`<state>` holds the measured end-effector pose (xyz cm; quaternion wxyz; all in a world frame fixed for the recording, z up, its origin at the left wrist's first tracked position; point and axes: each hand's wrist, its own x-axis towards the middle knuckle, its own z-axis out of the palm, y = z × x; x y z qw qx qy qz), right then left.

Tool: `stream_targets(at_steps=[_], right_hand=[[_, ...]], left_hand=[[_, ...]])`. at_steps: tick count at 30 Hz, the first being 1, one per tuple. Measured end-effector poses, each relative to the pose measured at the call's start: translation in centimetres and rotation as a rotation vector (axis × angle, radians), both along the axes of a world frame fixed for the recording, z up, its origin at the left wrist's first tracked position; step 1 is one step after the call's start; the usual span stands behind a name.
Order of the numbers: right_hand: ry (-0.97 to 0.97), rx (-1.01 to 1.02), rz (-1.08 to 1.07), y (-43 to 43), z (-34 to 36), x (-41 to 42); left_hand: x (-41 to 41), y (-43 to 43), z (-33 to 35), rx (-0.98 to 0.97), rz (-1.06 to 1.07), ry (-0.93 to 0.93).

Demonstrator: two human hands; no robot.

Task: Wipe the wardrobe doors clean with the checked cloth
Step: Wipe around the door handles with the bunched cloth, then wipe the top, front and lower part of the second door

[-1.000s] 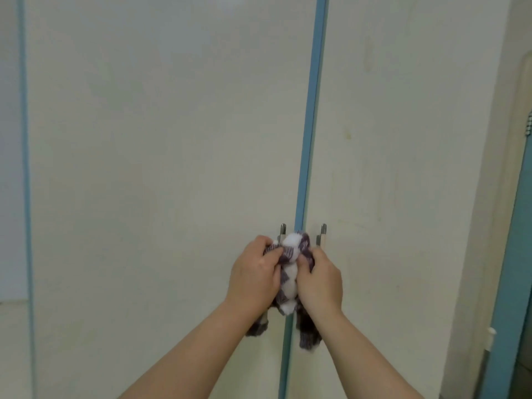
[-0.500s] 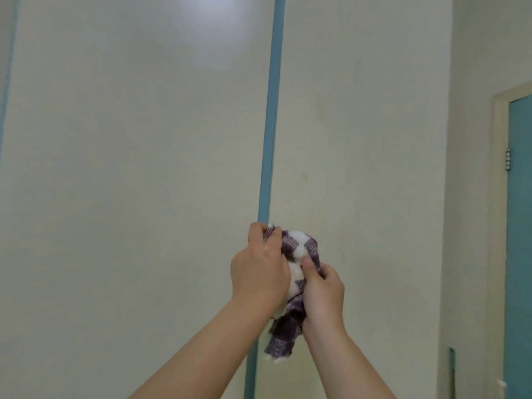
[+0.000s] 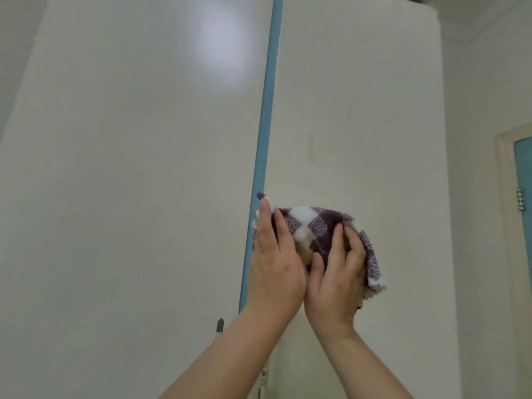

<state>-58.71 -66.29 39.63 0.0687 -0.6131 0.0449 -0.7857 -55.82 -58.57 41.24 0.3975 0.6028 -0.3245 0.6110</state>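
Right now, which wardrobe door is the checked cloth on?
The right door, right of the blue strip. The checked cloth is spread there; the left door has none.

checked cloth: soft woven fabric with a nubbly, textured weave and a fluffy pale edge.
wardrobe doors: smooth cream panels with a slight sheen; a soft patch of glare shows on the left one.
centre strip: smooth blue trim, matt.
door handle: shiny metal.
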Motion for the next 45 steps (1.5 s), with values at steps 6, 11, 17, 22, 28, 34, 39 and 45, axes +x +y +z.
stream_targets(at_steps=[6, 11, 17, 22, 28, 34, 39, 45], right_hand=[[-0.053, -0.212, -0.183, -2.6, 5.7, 3.1], [-0.087, -0.403, -0.238, -3.0, 11.5, 3.5], [0.156, -0.154, -0.274, -5.3, 13.3, 4.5], [0.420, 0.032, -0.340, -7.2, 13.8, 4.5], [0.555, 0.083, -0.409, -8.2, 14.0, 4.7], [0.580, 0.035, -0.399, -9.4, 14.3, 4.6], [0.612, -0.018, -0.390, -10.0, 14.7, 4.3], [0.618, -0.107, -0.349, -10.9, 15.3, 4.6]], left_hand=[[4.4, -1.4, 2.5, -0.008, 0.239, -0.138], [7.1, -2.4, 4.0, -0.129, 0.362, -0.283], [9.6, -4.7, 6.4, -0.001, 0.308, -0.237], [9.9, -5.8, 7.9, 0.067, 0.320, -0.201], [10.1, -5.3, 8.7, 0.071, 0.456, -0.542], [8.6, -5.6, 9.3, 0.250, 0.452, -0.649], [7.5, -6.4, 10.0, 0.190, 0.520, -0.292], [5.8, -7.7, 11.2, 0.224, 0.357, 0.196]])
